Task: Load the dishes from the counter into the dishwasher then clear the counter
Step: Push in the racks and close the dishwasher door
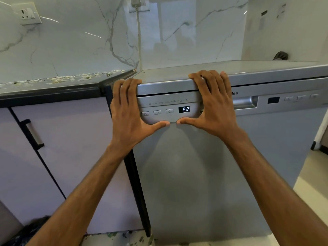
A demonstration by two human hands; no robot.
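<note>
The silver dishwasher [195, 174] stands with its door closed, and its small display [184, 109] reads P2. My left hand [127, 110] lies flat on the left end of the control panel, fingertips over the top edge, thumb along the panel's lower edge. My right hand [214, 107] mirrors it beside the display, with its fingertips on the dishwasher's top. The two thumbs nearly meet under the buttons. No dishes are in sight. The counter [53, 82] to the left carries scattered pale scraps along its back.
The recessed door handle [245, 102] sits just right of my right hand. A lilac cabinet with a bar handle [32, 134] is on the left. A white cable [139, 32] hangs from a wall plug. A dark object [281, 55] lies behind the dishwasher top.
</note>
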